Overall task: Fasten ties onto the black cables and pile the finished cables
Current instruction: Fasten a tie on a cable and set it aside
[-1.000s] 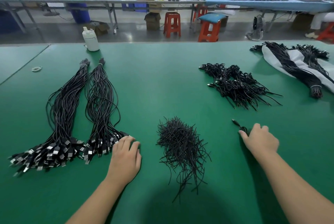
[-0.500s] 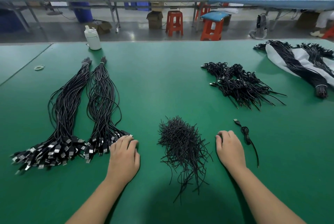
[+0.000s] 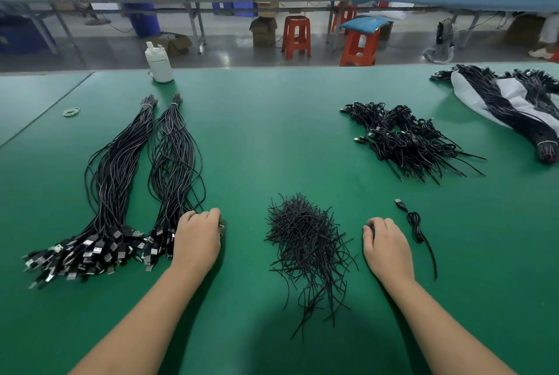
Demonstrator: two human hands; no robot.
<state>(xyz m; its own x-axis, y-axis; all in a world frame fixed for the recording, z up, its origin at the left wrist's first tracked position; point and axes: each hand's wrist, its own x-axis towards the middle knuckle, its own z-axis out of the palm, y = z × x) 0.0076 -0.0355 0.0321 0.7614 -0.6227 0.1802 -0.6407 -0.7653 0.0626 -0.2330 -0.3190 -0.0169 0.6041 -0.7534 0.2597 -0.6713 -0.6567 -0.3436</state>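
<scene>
Left hand [image 3: 198,240] grip hidden among cable plugs [image 3: 157,246], right hand [image 3: 387,249] fingertips curled under

The green bench [image 3: 272,138] is evenly and brightly lit from overhead, with a soft, dark shadow pooling at its near edge between the two forearms and thinner shadows lying just under each arm. The polished floor [image 3: 230,50] beyond the far edge carries pale glare patches. Wide-angle distortion bows the bench's far edge and stretches the corners, and the background workshop looks slightly soft while the bench surface stays sharp.
</scene>
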